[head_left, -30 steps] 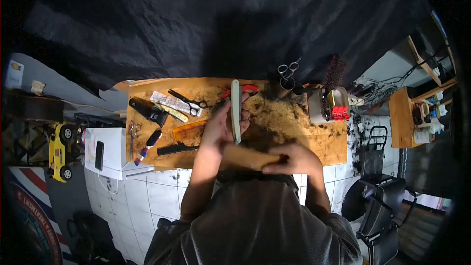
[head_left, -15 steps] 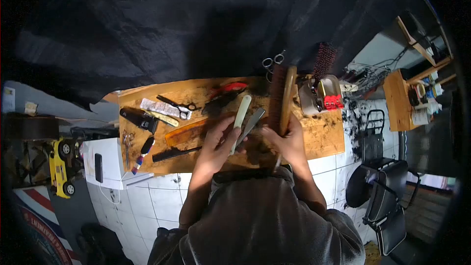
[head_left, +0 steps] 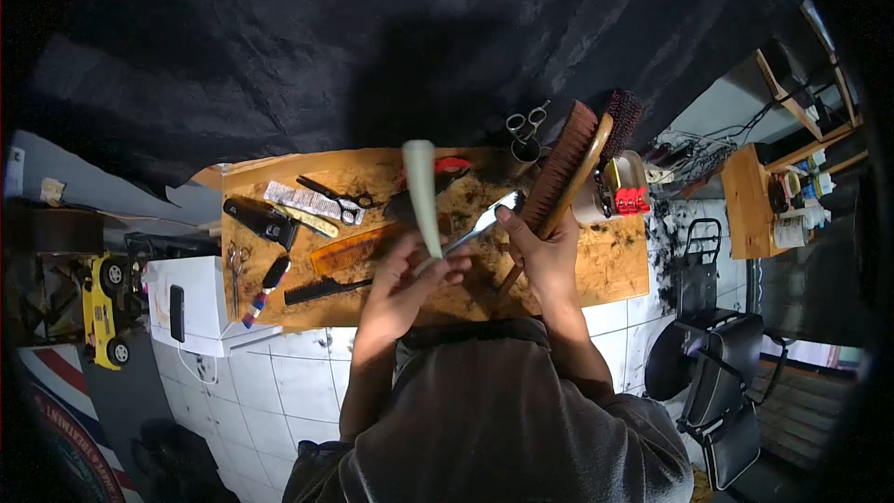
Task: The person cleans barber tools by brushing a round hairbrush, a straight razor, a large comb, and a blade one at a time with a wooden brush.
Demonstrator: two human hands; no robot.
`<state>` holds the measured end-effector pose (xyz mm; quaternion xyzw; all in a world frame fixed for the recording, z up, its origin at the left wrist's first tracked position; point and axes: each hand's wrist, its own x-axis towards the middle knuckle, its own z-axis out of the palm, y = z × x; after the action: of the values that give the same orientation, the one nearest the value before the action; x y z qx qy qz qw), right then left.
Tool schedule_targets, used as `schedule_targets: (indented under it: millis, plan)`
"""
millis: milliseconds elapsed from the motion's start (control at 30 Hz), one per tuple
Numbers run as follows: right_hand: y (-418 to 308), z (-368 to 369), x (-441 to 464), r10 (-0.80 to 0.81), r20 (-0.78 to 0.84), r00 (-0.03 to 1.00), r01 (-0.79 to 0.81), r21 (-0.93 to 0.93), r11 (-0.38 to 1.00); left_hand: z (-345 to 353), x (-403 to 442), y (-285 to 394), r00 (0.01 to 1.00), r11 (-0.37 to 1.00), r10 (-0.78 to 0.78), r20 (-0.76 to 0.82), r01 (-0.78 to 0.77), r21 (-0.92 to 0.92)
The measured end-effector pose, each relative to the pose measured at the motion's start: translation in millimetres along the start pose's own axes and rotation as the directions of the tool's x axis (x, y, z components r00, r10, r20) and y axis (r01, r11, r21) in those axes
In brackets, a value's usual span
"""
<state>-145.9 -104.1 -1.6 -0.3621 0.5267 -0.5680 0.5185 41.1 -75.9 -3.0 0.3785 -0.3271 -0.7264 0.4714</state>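
My left hand (head_left: 400,293) is closed around the pivot end of a straight razor (head_left: 423,191). Its pale handle points up and away and looks smeared, while the shiny blade slants right. In my right hand (head_left: 551,265) is a wooden-backed brush (head_left: 568,168) with reddish-brown bristles, held upright and tilted right. The right thumb rests at the tip of the razor's blade. Beneath both hands is the wooden table (head_left: 610,270), strewn with dark hair clippings. Near the left hand lie an orange comb (head_left: 354,251) and a black comb (head_left: 321,291).
Black hair clippers (head_left: 261,222), black scissors (head_left: 340,200) and silver scissors (head_left: 238,270) lie on the left side. A cup (head_left: 524,149) with scissors stands at the back. A bin (head_left: 633,169) with red clips is at right. A dark cloth (head_left: 279,56) hangs behind.
The razor's handle has swung up and left, opening wider from the blade. The brush has tilted to the right, and my right thumb has come onto the blade's tip.
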Motion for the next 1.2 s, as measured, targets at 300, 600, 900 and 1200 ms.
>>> schedule_targets:
  millis: [300, 600, 900, 1200]
  plan:
    - [6, -3, -5, -0.286, 0.002, 0.958, 0.278, -0.252, 0.927, -18, 6, -26, 0.929, 0.953, 0.273, -0.248, -0.296, -0.059]
    - [6, -16, -26, -0.273, 0.117, 0.955, 0.285, -0.618, 0.733, -6, 9, -17, 0.810, 0.855, 0.484, -0.332, -0.518, -0.020]
    - [5, -20, -34, -0.240, 0.543, 0.805, 0.535, -0.488, 0.690, -12, 6, -30, 0.778, 0.853, 0.472, -0.416, -0.521, -0.007]
    - [4, -11, -34, -0.088, 0.477, 0.874, 0.388, -0.579, 0.717, -6, 8, -24, 0.781, 0.843, 0.461, -0.422, -0.534, -0.067]
